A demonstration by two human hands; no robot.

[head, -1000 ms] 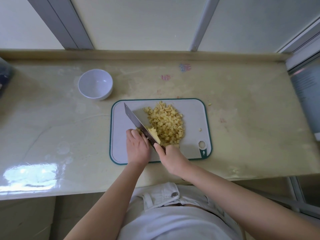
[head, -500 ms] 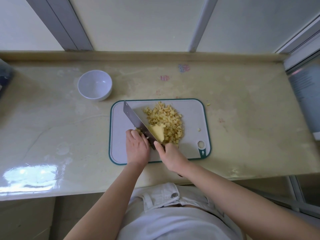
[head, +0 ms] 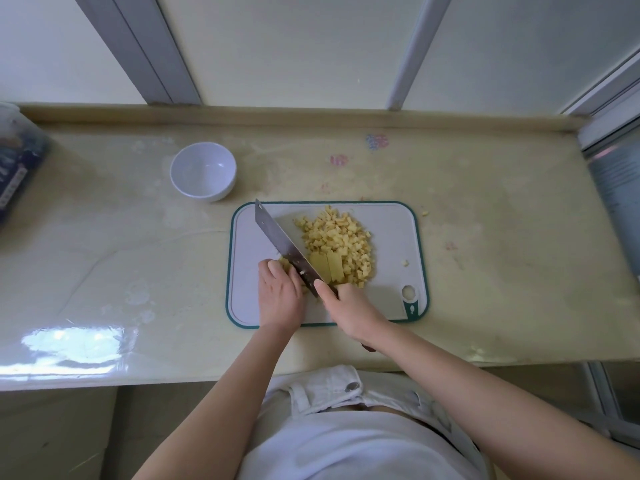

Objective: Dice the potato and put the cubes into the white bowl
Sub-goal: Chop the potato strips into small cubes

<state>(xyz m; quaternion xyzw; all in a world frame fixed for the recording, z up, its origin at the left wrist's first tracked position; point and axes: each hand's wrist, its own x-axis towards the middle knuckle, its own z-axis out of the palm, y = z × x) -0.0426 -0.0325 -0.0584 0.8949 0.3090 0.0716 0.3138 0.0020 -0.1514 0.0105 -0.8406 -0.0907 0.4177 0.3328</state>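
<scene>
A heap of yellow potato cubes (head: 341,242) lies on the white cutting board with a green rim (head: 388,271). Two flat potato strips (head: 328,266) lie against the heap, just right of the cleaver blade (head: 282,245). My right hand (head: 349,308) grips the cleaver's handle, blade pointing away to the upper left. My left hand (head: 280,294) holds down a small remaining potato piece (head: 284,263) left of the blade; most of that piece is hidden under my fingers. The white bowl (head: 203,171) stands empty on the counter, beyond the board's left corner.
A dark printed container (head: 17,164) sits at the counter's left edge and a grey cylinder (head: 620,188) at the right edge. A few potato crumbs (head: 404,262) lie on the board and the counter. The counter's raised back ledge (head: 311,114) runs below the window.
Another slice has come off the potato and now lies as flat strips right of the blade. The cleaver has shifted slightly left toward my left hand's fingers.
</scene>
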